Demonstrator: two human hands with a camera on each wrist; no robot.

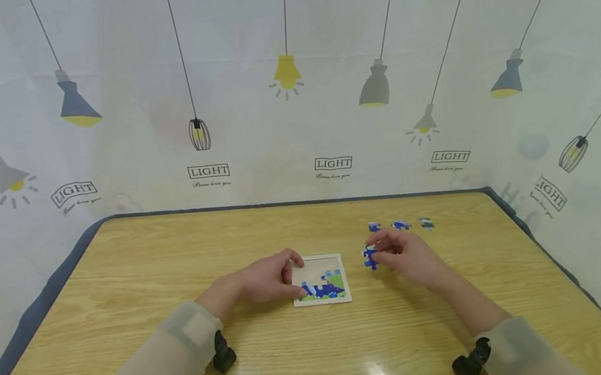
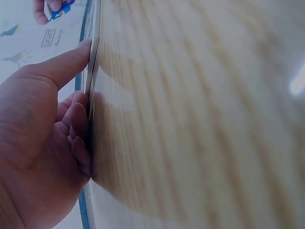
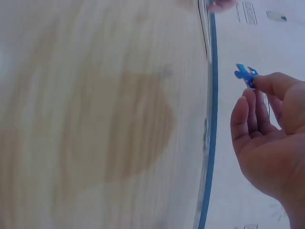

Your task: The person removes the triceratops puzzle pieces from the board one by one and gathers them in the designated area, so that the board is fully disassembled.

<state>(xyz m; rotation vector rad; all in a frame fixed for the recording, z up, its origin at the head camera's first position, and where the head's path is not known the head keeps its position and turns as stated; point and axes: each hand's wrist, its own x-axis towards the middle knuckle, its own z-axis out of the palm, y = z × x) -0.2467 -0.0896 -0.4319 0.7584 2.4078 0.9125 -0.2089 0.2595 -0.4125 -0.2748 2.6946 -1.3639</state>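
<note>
A small square puzzle tray (image 1: 347, 285) with a pale rim lies flat on the table. Joined blue and green jigsaw pieces (image 1: 324, 289) fill its lower part and right side, while bare board shows at the upper left. My left hand (image 1: 267, 281) holds the tray by its left side, thumb at the lower corner and forefinger near the upper one. Right of the tray, my right hand (image 1: 409, 258) pinches a blue puzzle piece (image 1: 370, 258) between thumb and fingers. In the right wrist view this puzzle piece (image 3: 245, 75) is raised above the tabletop.
Three loose puzzle pieces, a left one (image 1: 374, 226), a middle one (image 1: 401, 225) and a right one (image 1: 425, 223), lie in a row beyond my right hand. The wooden table (image 1: 173, 247) ends at a white curtain (image 1: 254, 180) printed with lamps.
</note>
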